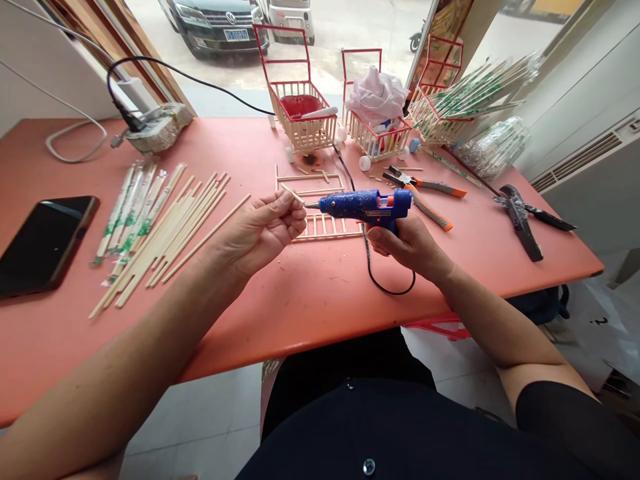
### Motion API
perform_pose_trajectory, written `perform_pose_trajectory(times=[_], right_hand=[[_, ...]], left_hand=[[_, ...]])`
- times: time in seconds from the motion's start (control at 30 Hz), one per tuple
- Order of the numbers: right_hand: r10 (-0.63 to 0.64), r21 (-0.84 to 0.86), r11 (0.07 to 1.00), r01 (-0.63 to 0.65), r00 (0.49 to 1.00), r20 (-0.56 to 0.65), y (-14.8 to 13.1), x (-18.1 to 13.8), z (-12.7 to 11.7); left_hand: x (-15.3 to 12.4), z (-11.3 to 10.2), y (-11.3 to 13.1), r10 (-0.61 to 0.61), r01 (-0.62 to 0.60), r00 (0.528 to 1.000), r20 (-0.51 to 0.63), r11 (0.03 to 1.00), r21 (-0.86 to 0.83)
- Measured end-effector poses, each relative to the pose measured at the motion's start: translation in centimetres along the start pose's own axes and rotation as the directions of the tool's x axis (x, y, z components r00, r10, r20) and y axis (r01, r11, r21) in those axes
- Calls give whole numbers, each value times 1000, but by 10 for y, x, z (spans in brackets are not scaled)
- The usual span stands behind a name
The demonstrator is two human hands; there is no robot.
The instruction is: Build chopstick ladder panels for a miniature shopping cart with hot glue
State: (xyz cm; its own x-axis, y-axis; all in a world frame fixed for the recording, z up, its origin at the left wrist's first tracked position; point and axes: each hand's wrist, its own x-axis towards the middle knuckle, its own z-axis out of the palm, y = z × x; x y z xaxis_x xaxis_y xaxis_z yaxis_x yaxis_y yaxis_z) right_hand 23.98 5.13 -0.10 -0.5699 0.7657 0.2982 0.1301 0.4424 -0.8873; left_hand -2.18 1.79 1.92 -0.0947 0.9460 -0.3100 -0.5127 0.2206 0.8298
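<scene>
Both hands meet at the frame's centre above the bench (310, 300): the left hand (260, 233) pinches a short wooden stick (292, 194), the right hand (407, 243) grips a blue glue gun (367, 205) whose nozzle nearly touches the stick.

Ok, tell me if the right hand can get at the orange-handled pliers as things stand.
Probably reachable, but not graspable: the pliers lie on the table beyond the right hand with nothing between, yet its fingers are wrapped round the glue gun. The left hand pinches a short stick.
</scene>
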Motion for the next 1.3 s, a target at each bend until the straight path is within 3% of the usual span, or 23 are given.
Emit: perform_pose_trajectory(times=[0.37,0.6,0.67,0.77,0.87,1.0,1.17,1.3], right_hand=[[31,-41,999,-33,999,-42,1,-3,-3],[-38,-57,998,39,999,25,-3,0,-1],[-37,-61,997,37,999,-7,-4,0,-2],[-43,-168,986,18,988,-147,-9,-2,-9],[-94,-441,897,-33,960,-262,-13,-6,-27],[-77,-704,684,-192,940,-331,-1,-19,-68],[44,-779,461,-426,887,-459,33,-42,-120],[145,-787,380,-486,872,-468,52,-50,-137]], left_hand=[[0,-1,-2,31,-33,998,46,998,50],[2,-2,-1,126,-129,990,63,990,59],[3,-5,-3,176,-185,980,90,977,103],[3,-9,-5,257,-272,962,97,938,215],[0,-11,-4,298,-313,950,95,900,304],[-4,-11,-1,305,-324,946,109,883,339],[-7,-11,0,254,-277,961,111,890,362],[-8,-9,-2,257,-301,952,166,885,355]])
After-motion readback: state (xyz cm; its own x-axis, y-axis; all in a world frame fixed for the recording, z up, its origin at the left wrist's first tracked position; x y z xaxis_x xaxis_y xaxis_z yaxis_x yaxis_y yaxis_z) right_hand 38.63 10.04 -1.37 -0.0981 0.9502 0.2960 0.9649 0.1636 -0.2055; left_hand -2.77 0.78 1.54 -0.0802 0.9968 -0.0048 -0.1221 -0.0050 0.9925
